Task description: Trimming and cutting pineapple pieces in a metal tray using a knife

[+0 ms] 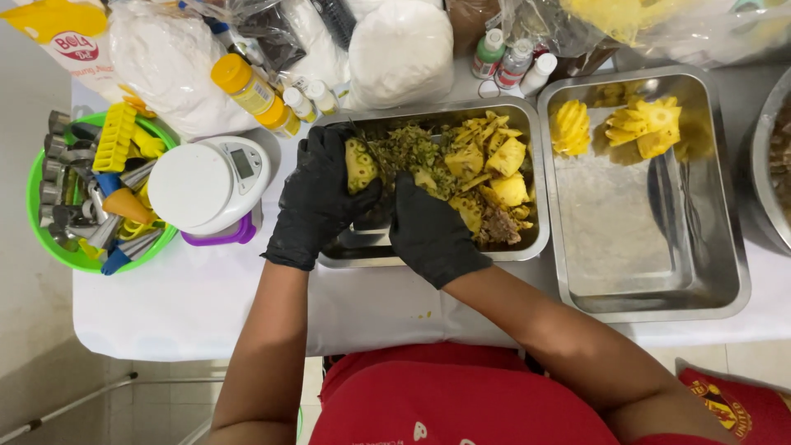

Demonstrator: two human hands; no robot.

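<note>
Pineapple [360,165], a peeled yellow piece, sits in the left hand [317,202] over the near left part of a steel tray [428,255] that stands on the white-covered worktop [189,305]. The black-gloved fingers [329,148] curl around it and grip it from the left side, thumb below. The right hand [430,227], also gloved, is pressed close against the fruit's right side with its fingers folded in; whether they hold a knife or only brace the fruit cannot be told from this head view. Behind the hands the tray is heaped with peel scraps [412,147] and yellow offcuts [494,169]. I judge the fruit to be firm but wet and slippery, fairly light at this size, and easy to bruise if squeezed hard; a wrap around its middle, as here, looks safest, since gloves on juice give little friction. To the right a second tray [651,288] holds cut pineapple chunks [647,124] at its far end. To the left stand a white kitchen scale [206,185] and a green bowl [49,247] of metal tools.
</note>
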